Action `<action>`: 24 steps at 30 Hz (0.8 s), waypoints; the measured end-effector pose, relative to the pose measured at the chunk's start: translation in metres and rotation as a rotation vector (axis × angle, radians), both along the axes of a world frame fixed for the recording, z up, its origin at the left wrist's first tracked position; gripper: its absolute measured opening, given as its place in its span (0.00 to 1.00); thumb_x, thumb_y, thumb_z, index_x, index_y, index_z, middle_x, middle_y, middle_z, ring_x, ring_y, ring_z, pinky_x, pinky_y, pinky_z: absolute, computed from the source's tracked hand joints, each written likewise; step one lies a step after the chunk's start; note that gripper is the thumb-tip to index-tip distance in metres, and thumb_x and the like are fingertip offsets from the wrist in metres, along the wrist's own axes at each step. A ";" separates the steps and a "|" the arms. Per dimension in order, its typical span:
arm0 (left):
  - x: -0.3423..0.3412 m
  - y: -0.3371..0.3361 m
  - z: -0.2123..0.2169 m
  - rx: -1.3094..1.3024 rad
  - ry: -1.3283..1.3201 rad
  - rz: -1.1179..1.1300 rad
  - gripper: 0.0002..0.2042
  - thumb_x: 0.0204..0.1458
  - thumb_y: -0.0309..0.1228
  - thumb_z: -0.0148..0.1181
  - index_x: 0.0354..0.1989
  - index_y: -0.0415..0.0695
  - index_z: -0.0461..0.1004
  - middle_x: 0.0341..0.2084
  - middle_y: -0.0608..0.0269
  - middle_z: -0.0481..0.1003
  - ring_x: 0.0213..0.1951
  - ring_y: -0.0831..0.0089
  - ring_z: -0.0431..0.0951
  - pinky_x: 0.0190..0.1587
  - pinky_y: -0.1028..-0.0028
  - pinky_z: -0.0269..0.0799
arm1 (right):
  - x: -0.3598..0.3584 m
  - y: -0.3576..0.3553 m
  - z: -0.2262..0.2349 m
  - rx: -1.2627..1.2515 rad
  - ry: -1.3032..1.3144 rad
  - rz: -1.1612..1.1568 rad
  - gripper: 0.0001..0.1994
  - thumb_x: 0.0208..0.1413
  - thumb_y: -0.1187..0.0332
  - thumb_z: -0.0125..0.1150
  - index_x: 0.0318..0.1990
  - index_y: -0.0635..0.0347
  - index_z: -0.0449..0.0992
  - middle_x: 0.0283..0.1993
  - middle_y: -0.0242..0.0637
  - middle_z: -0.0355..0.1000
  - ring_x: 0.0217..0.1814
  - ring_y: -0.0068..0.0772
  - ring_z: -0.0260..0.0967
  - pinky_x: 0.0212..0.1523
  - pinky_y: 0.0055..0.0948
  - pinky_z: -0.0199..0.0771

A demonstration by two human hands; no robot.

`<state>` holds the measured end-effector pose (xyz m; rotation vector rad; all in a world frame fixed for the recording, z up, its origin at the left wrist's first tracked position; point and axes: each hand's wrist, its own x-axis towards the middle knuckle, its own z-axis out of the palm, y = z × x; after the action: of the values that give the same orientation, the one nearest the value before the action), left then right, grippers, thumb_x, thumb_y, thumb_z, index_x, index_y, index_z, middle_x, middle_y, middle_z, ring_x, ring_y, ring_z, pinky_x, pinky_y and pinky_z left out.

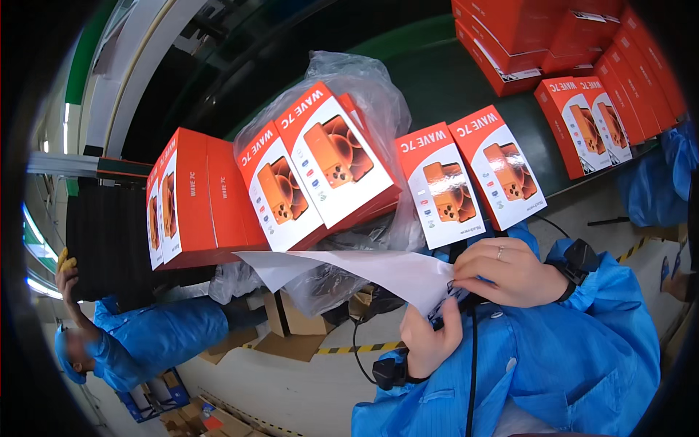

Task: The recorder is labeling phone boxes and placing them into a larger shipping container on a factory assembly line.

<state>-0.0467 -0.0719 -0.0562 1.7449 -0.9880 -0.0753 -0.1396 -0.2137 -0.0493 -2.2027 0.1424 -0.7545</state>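
White paper sheet point(364, 273) is pinched at its near end btwn thumb & fingers of R hand point(510, 272) and L hand point(431, 339), sagging out to hands' L; phone boxes point(499, 171) stacked ahead. Prob. v. light, floppy, easily creased; best gripped by edges.

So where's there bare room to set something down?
On the dark green surface, between the clear plastic and the upper-right stacked boxes; a narrower strip separates those from the middle pair of boxes. It's crowded at left: red boxes and plastic.
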 end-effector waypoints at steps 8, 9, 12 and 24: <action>0.030 0.020 -0.016 0.074 -0.012 0.384 0.10 0.50 0.24 0.55 0.36 0.29 0.66 0.23 0.45 0.73 0.23 0.59 0.77 0.24 0.70 0.70 | 0.035 -0.011 0.010 0.201 0.333 0.206 0.06 0.46 0.68 0.61 0.29 0.60 0.71 0.29 0.38 0.68 0.31 0.35 0.71 0.30 0.28 0.70; 0.034 0.023 -0.015 -0.025 0.023 0.430 0.11 0.50 0.25 0.54 0.37 0.28 0.65 0.24 0.45 0.74 0.23 0.60 0.77 0.24 0.70 0.70 | 0.042 -0.019 0.006 0.326 0.356 0.173 0.06 0.46 0.69 0.59 0.28 0.63 0.73 0.26 0.39 0.69 0.26 0.34 0.71 0.28 0.28 0.70; 0.043 0.028 -0.020 -0.017 0.069 0.408 0.11 0.51 0.24 0.53 0.39 0.29 0.65 0.26 0.47 0.74 0.25 0.62 0.78 0.26 0.72 0.71 | 0.056 -0.046 -0.015 0.327 0.482 0.146 0.06 0.46 0.70 0.58 0.24 0.65 0.73 0.20 0.39 0.69 0.22 0.33 0.70 0.26 0.29 0.69; 0.040 0.029 -0.033 0.111 0.175 0.300 0.13 0.53 0.25 0.51 0.44 0.29 0.62 0.31 0.49 0.72 0.30 0.67 0.75 0.31 0.75 0.69 | 0.063 -0.054 -0.027 0.288 0.651 0.152 0.05 0.47 0.72 0.60 0.26 0.65 0.74 0.18 0.36 0.68 0.18 0.27 0.65 0.22 0.26 0.63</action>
<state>-0.0069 -0.0425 -0.0892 1.9342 -0.5975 -0.0900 -0.0762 -0.2675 -0.0761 -2.0716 0.3758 0.0867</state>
